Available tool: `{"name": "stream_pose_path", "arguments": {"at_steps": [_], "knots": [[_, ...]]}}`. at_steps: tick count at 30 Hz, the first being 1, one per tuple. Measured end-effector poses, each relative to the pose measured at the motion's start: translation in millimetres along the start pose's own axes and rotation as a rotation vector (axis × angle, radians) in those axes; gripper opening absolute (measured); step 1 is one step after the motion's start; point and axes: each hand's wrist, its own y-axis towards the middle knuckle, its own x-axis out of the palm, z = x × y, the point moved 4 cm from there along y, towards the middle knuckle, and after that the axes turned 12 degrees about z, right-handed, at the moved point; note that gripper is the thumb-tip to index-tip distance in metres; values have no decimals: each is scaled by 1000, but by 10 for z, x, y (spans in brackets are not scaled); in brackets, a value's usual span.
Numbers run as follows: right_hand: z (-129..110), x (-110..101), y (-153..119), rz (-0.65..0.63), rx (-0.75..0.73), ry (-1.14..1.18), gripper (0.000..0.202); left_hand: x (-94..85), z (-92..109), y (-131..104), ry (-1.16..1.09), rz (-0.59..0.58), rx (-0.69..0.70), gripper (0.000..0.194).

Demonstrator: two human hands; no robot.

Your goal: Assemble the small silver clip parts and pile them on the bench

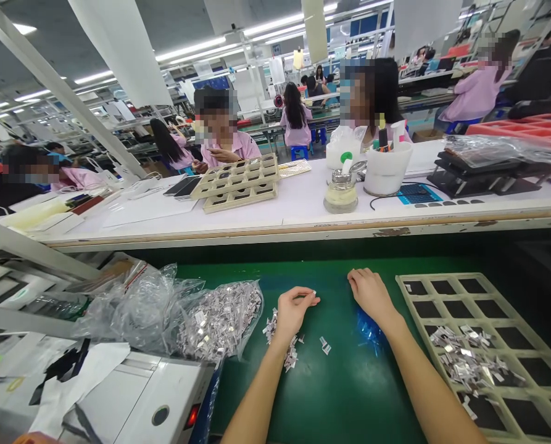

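My left hand (296, 311) is pinched over the green work surface (335, 394), a tiny silvery-white piece (314, 293) showing at its fingertips. Partly hidden under that wrist lies a small pile of silvery metal pieces (291, 356). A few loose pieces (325, 346) sit apart to its right. My right hand (370, 293) rests farther back with its fingers curled down; whatever they hold is hidden. Blue clear film scraps (370, 333) lie beside my right wrist. Left of my hands, a clear plastic bag (252, 327) bulges with many more silvery pieces.
A cream compartment tray (483, 280) at right has dark-bottomed cells and heaped silvery pieces. A white boxy machine (164, 394) stands front left. On the raised shelf (298, 213) are stacked trays (240, 179), a glass jar (340, 194) and a white tub (386, 169). Co-workers sit beyond.
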Motion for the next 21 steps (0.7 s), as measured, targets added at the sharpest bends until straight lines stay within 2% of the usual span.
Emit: {"name": "stream_pose_path", "arguments": {"at_steps": [3, 7, 11, 15, 21], "knots": [[-20, -74, -22, 35, 87, 127, 22, 27, 34, -33, -21, 1, -12, 41], [-186, -185, -20, 104, 270, 554, 18, 75, 60, -85, -97, 20, -17, 40], [-487, -210, -29, -9, 386, 891, 20, 104, 30, -122, -145, 53, -19, 37], [-644, -198, -55, -66, 378, 982, 21, 106, -13, -133, -130, 53, -7, 31], [-661, -205, -59, -58, 416, 1003, 20, 79, -42, -153, -79, 58, 17, 27]]}}
